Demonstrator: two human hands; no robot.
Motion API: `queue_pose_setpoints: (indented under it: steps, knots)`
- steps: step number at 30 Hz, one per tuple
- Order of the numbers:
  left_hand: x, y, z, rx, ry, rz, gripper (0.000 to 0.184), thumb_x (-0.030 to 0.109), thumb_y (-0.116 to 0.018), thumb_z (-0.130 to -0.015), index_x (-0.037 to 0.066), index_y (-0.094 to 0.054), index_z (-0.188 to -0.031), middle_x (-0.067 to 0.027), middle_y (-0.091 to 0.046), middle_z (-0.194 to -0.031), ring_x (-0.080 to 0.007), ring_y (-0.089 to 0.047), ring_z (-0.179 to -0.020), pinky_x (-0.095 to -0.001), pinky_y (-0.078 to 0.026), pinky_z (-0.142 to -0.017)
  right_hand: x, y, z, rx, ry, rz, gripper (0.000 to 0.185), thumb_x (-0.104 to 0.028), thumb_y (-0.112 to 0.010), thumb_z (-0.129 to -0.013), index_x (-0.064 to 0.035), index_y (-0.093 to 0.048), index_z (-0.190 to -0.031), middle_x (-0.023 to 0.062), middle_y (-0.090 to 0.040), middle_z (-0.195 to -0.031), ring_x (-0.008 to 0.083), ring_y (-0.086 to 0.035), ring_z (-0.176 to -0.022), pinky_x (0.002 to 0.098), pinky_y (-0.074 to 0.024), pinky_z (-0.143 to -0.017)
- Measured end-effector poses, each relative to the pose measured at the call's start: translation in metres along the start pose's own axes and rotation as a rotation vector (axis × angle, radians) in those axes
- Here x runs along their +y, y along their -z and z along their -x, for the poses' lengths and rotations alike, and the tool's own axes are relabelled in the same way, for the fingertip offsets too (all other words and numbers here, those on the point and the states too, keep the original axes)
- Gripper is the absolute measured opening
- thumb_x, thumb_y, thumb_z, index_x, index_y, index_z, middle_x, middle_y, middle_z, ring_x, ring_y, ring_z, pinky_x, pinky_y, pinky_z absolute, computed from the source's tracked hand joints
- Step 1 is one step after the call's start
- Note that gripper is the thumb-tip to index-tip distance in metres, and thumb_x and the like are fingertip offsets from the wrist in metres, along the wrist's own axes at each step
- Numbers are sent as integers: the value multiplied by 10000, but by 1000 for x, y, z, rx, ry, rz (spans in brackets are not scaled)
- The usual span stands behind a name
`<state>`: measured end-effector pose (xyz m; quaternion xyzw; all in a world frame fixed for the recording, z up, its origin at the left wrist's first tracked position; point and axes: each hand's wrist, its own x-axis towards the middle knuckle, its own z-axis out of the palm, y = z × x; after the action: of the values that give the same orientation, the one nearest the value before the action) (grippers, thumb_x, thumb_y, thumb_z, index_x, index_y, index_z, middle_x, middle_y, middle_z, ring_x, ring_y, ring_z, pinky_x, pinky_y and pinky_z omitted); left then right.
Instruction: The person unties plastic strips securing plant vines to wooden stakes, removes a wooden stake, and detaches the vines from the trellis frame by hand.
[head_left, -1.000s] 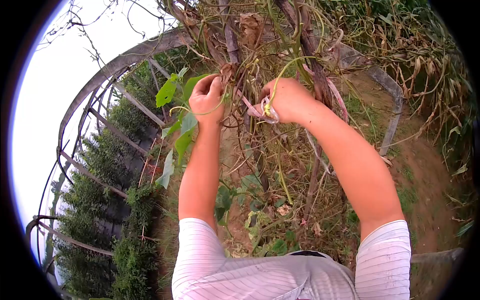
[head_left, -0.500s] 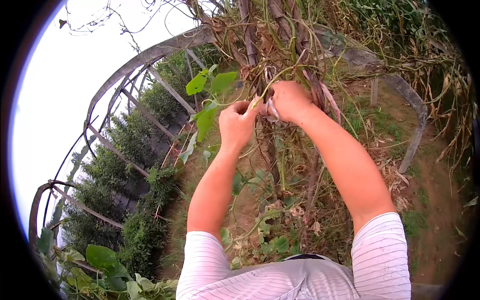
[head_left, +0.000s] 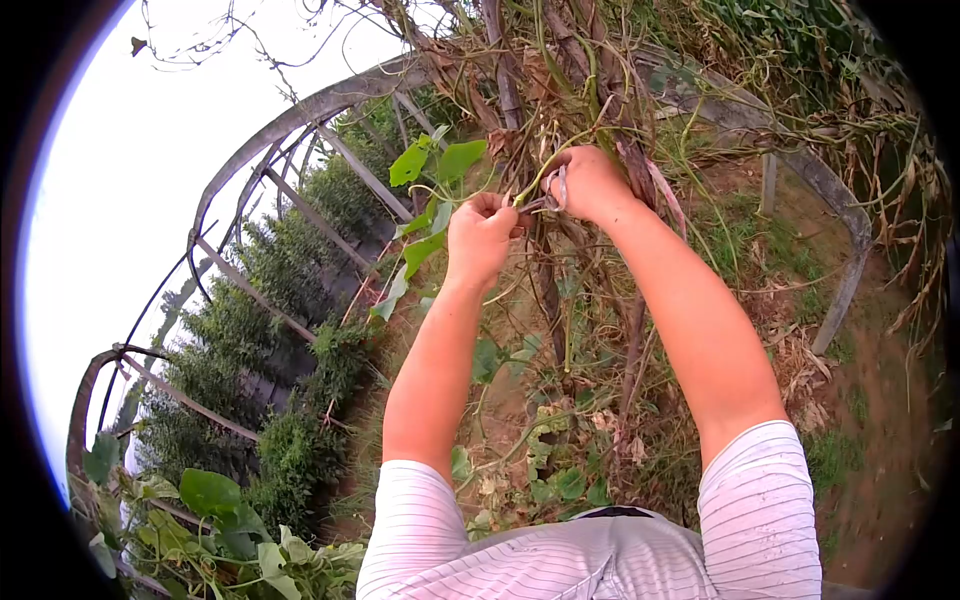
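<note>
My left hand (head_left: 482, 238) is closed, thumb and fingers pinched around a thin green vine stem (head_left: 548, 165) that runs down from the upper right. Just to its right, my right hand (head_left: 594, 186) is closed on a pair of scissors (head_left: 560, 184), a pale loop showing at its fingers. The scissors' narrow grey part points left at the left hand's fingertips; whether the blades are apart I cannot tell. Behind both hands rises a bundle of dry brown vines (head_left: 510, 80). Green leaves (head_left: 460, 160) hang to the left of the hands.
A curved grey frame (head_left: 300, 115) arches over the plot, its right leg (head_left: 843, 290) standing on bare soil. Leafy bushes (head_left: 245, 320) line the left side. Dried vines (head_left: 905, 200) hang at the right, and broad leaves (head_left: 210, 495) grow at lower left.
The right hand has moved slightly up and away from the left hand, showing more of the scissors. The view has shifted a little, moving the surroundings rightward.
</note>
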<state>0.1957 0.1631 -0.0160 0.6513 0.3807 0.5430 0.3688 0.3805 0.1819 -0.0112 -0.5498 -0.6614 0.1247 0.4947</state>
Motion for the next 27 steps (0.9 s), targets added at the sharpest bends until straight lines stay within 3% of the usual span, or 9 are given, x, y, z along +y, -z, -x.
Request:
queue_pose_setpoints:
  steps: [4,6,7,8,13,17,21,27]
  knots:
    - [-10,-3,0,77,-27,10,89,56,-626,-819,-21,-601,-855,-72,-670,-807,-122,-616,-697,-258,-490,-671,-1,0,-1,-47,-7,56,417,-317,-803,-698,-93,-738,-1043,144,-722,-1028,297,-689,-954,377,-538,-855]
    - [-13,0,0,33,-22,12,102,47,-625,-827,-20,-603,-900,-77,-666,-837,-150,-641,-741,-283,-511,-689,-3,4,-2,-113,-19,33,619,-389,-901,-595,-45,-707,-1072,149,-715,-1039,283,-685,-964,378,-533,-854]
    - [-13,0,3,-10,-14,14,125,38,-624,-836,-19,-606,-946,-82,-662,-868,-178,-665,-785,-308,-533,-707,-5,4,0,-113,-17,36,619,-389,-901,-595,-45,-707,-1072,149,-715,-1039,283,-685,-964,378,-533,-854]
    - [-15,-4,5,16,10,116,73,34,-649,-798,1,-592,-828,-48,-628,-778,-126,-590,-724,-268,-477,-702,-6,5,3,-96,-29,57,609,-406,-895,-605,-40,-706,-1054,146,-718,-1032,276,-686,-960,369,-533,-857]
    - [-26,-1,-3,-45,1,115,117,23,-679,-798,1,-595,-875,-75,-650,-838,-168,-625,-740,-304,-513,-708,2,1,-1,-78,-24,30,617,-427,-903,-603,-30,-697,-1028,148,-719,-1005,273,-686,-933,360,-535,-836]
    - [-26,0,-2,-41,4,162,98,19,-671,-786,25,-575,-802,-42,-609,-763,-128,-567,-688,-270,-459,-666,-5,7,-1,-143,-35,14,514,-372,-892,-630,-27,-726,-973,144,-729,-959,279,-693,-881,370,-536,-801]
    - [-20,-6,5,-5,20,208,95,3,-651,-791,15,-566,-832,-48,-610,-762,-137,-584,-680,-284,-489,-663,0,-1,-8,-192,-27,-13,388,-329,-843,-677,-16,-747,-885,163,-733,-915,307,-694,-837,380,-536,-782]
    - [-28,-6,3,1,39,287,91,-36,-578,-807,6,-530,-871,-70,-610,-785,-153,-597,-656,-291,-510,-596,-12,3,-4,-240,-29,214,452,-413,-762,-736,10,-736,-896,222,-710,-960,373,-678,-908,411,-536,-809]
